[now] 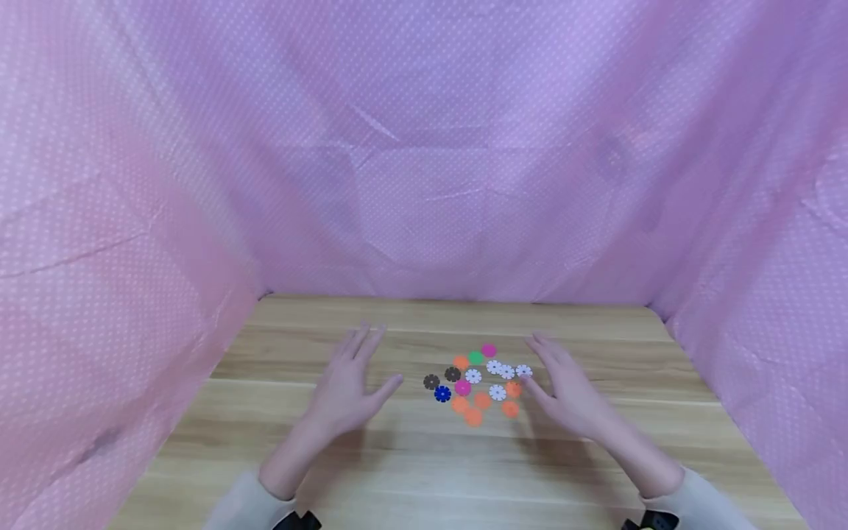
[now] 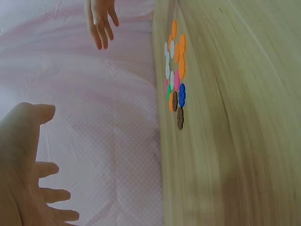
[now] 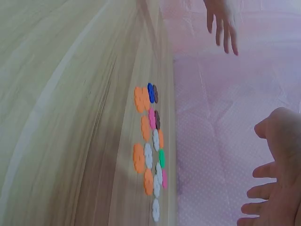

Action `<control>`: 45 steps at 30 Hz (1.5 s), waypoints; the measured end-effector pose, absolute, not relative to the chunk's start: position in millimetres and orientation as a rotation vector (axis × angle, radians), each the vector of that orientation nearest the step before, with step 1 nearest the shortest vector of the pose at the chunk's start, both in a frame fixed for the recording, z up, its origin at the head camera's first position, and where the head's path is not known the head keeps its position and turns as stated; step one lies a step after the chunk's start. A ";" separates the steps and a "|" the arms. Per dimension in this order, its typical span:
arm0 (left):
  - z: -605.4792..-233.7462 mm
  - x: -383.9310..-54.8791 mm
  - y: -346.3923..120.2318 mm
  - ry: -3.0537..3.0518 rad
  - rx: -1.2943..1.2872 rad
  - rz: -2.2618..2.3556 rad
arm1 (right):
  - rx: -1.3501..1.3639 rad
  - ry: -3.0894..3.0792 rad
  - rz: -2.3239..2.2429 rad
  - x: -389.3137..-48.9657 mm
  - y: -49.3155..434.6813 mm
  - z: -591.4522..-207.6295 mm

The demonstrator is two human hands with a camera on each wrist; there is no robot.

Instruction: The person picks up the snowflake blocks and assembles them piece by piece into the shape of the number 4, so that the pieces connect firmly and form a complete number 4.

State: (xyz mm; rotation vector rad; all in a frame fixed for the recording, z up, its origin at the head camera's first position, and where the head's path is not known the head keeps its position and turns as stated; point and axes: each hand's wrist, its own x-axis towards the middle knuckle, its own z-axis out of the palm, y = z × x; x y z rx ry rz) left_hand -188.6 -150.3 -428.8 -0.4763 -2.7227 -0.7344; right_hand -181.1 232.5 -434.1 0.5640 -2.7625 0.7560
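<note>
Several flat, notched plastic discs lie loosely grouped on the wooden table, among them a blue disc [image 1: 442, 394], a green disc [image 1: 475, 358], a white disc [image 1: 497, 392], a dark brown disc [image 1: 431, 382], a pink disc [image 1: 462, 387] and an orange disc [image 1: 473, 417]. To the left of the group, my left hand [image 1: 346, 394] hovers above the table with its fingers extended and thumb spread, holding nothing. On the other side my right hand [image 1: 571, 394] is held the same way, also without anything in it. Both wrist views show the hands raised over the tabletop, apart from the discs.
The wooden table [image 1: 424, 471] has pale grain and a straight back edge. Pink dotted cloth [image 1: 424, 184] hangs behind it and along both sides. Dark wrist devices [image 1: 298, 520] show at the lower edge of the head view.
</note>
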 end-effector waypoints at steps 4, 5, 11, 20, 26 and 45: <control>-432.5 -193.9 -141.1 -2.741 -0.529 -0.847 | 0.630 -2.760 0.788 -187.2 214.7 -437.5; -434.3 -196.4 -138.7 -2.752 -0.547 -0.881 | 0.642 -2.760 0.792 -188.5 210.0 -438.3; -453.9 -214.3 -123.9 -2.839 -0.654 -1.039 | 0.723 -2.759 0.869 -197.4 179.3 -445.6; -481.6 -224.5 -108.1 -2.966 -0.761 -1.021 | 0.769 -2.850 0.897 -199.5 138.7 -471.2; -495.6 -233.3 -97.1 -2.933 -0.853 -0.803 | 0.813 -2.861 0.833 -204.4 123.9 -481.7; -494.4 -239.0 -85.8 -2.960 -0.735 -0.725 | 0.864 -2.874 0.622 -218.2 110.0 -502.5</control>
